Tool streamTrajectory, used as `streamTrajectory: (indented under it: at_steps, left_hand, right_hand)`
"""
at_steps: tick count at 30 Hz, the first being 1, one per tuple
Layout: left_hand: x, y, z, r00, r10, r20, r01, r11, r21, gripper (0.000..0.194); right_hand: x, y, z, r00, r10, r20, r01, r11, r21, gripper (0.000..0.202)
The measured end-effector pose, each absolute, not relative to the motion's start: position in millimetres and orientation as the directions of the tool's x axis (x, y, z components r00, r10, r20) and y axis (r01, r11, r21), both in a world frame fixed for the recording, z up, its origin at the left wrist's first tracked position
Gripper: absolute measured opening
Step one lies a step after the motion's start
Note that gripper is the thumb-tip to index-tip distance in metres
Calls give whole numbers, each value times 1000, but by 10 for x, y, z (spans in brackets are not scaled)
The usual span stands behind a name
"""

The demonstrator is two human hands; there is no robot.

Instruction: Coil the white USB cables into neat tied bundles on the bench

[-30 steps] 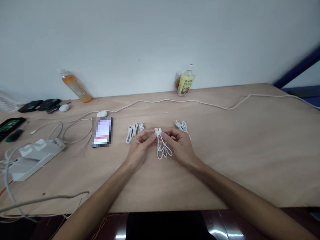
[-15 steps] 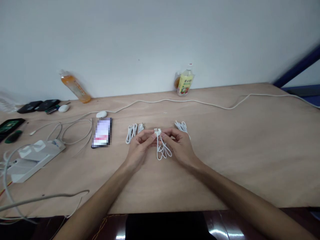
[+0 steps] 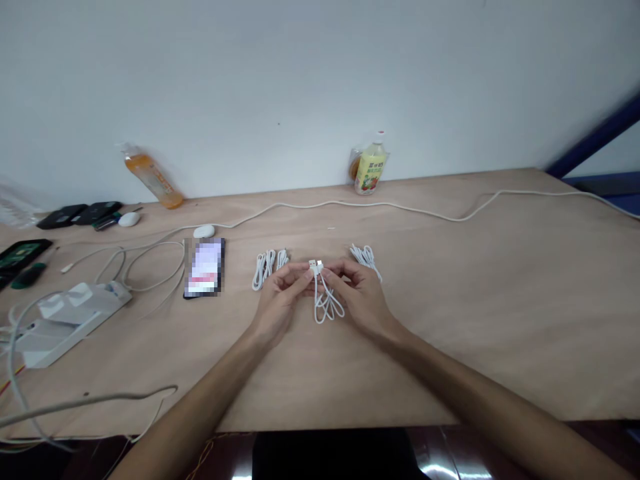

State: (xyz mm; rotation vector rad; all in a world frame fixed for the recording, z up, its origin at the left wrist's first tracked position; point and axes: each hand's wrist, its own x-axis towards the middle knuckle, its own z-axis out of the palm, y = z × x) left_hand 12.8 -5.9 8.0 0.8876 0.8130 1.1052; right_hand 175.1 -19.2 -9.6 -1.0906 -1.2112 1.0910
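A white USB cable [image 3: 327, 307] is held up in front of me, its plug ends side by side at the top and its looped cord hanging below. My left hand [image 3: 284, 290] pinches the left plug, whose flat metal end faces up. Against the right plug, the thumb and fingers of my right hand [image 3: 357, 287] are closed. Behind my left hand lie several coiled white cables [image 3: 263, 268] on the table, partly covered by the fingers. Another coiled white cable bundle [image 3: 367, 257] rests just beyond my right hand.
Left of the hands lies a phone [image 3: 205, 267] with a white oval case [image 3: 204, 231] behind it. A white power strip [image 3: 75, 327] with cords sits at the left. An orange bottle [image 3: 154, 180] and a yellow-labelled bottle [image 3: 371, 167] stand by the wall. A long cord [image 3: 420, 210] crosses the table.
Both hands keep their grip on the cable with almost no movement. The plug ends have turned very slightly, and the whole view has shifted a little.
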Motion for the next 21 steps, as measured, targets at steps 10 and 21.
streamTrajectory:
  at_steps: [10,21]
  left_hand:
    - [119,-50,88,179,980,-81,-301,133,944,41]
    - [123,-21,52,121,987,-107,-323,141,936,40]
  right_hand:
    - [1739,-202,-133,108,991,80,-100,90,-991,30]
    - [1774,-133,-214,331,937,112,-4,120,-993,19]
